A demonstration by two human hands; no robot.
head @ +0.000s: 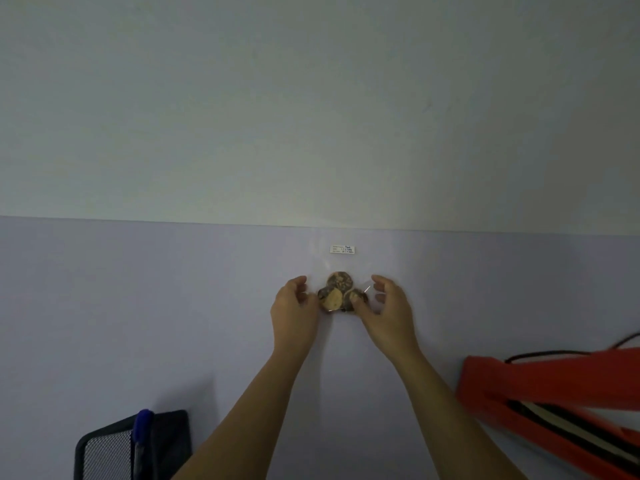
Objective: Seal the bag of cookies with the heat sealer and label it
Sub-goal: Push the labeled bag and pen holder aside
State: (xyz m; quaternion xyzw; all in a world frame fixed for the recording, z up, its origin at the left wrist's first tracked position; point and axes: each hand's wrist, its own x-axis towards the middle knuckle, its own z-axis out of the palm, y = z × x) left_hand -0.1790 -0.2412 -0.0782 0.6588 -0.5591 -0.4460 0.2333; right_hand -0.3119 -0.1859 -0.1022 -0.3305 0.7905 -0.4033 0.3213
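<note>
Loosely, both half-open hands (343, 306) cup the clear labelled bag (341, 268) holding three cookies (341, 291).

A pale lilac surface (138, 306) carries the labelled bag of cookies (341, 292), a red heat sealer (540, 393) and a black mesh pen holder (110, 448).

The single head view looks forward and down over the table (138, 306), toward the wall (311, 98).

Label (343, 249) writing too small to read, clear bag (325, 261) outline barely discernible, heat sealer (554, 400) cut by right edge, mesh holder (114, 452) cropped at bottom.
</note>
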